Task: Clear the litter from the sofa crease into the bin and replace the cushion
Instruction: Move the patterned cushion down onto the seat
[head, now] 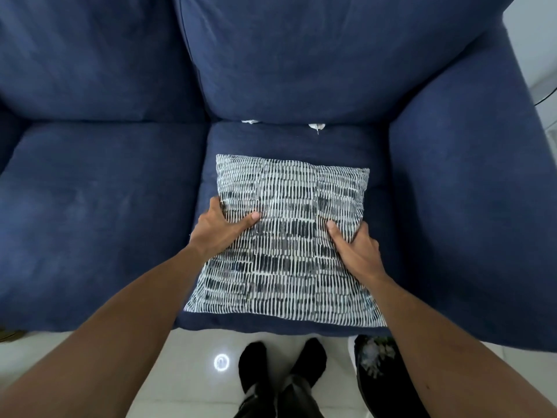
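The navy sofa (99,188) fills the view, its soft brushed fabric creased where the seat meets the back. On the right-hand seat the patterned cushion (289,233) is lying flat, a square, loosely stuffed cover printed with dark dashes on white, its far edge pointing toward the back. It is gripped at both sides: the left hand (221,229) is closed on the left edge, the right hand (354,248) on the right edge, thumbs pressed on top, fabric bunched under each. Beyond the cushion, straight ahead and well apart from both hands, two white litter scraps are wedged in the crease: one (250,121) toward the left hand's side, one (316,127) nearer the right hand's line. Crumpled paper is what they look like. On the floor by the person's right arm, the dark bin (388,384) is seen, some pale litter already inside.
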A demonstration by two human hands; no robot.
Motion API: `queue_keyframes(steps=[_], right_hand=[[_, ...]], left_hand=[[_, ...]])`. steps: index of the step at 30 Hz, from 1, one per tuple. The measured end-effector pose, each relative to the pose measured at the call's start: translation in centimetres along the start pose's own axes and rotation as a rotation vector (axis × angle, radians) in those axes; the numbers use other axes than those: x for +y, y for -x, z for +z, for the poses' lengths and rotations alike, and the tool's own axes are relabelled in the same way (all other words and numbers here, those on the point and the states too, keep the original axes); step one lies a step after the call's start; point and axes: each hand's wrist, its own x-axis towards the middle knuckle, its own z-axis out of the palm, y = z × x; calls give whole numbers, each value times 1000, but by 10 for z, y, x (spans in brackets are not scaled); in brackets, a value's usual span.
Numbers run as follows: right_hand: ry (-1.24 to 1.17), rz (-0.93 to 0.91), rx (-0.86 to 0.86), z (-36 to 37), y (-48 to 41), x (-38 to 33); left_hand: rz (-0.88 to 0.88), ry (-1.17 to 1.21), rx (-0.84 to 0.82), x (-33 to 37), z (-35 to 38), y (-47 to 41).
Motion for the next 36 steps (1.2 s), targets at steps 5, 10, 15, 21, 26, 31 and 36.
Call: queue_keyframes(steps=[5, 10, 15, 21, 26, 31, 36], right_hand=[[45, 2, 4, 0, -6, 4], [31, -25, 27, -3, -8, 0], [89, -73, 73, -12, -10, -8], [186, -150, 84, -31, -15, -30], [218, -211, 77, -48, -20, -58], [235, -265, 81, -68, -23, -93], [259, -315, 133, -89, -22, -132]], left_hand=[[14, -61, 42, -4, 1, -7], [25, -69, 47, 0, 0, -12], [70, -133, 88, 7, -12, -13], [153, -169, 83, 26, -36, -13], [229, -226, 119, 47, -58, -13], [271, -276, 138, 71, -83, -14], [342, -285, 183, 101, -109, -14]])
